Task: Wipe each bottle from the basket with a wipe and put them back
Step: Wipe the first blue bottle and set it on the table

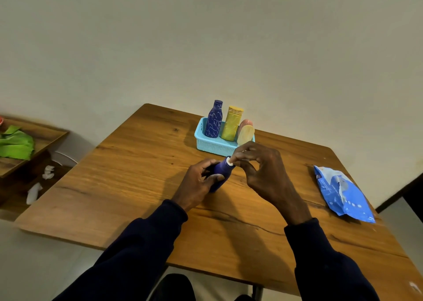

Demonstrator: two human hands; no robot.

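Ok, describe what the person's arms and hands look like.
Both arms wear long, dark navy sleeves, the left sleeve and right sleeve each ending in a cuff at the wrist. The left hand and right hand are bare: no gloves, rings or watch show.

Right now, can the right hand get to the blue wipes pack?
Probably yes. Bare table lies between the right hand and the blue wipes pack. But the hand is busy, pinching a white wipe at the top of the bottle.

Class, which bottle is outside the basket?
The plain dark blue bottle, gripped in the left hand; the patterned blue bottle, yellow bottle, pink bottle and cream bottle sit in the basket.
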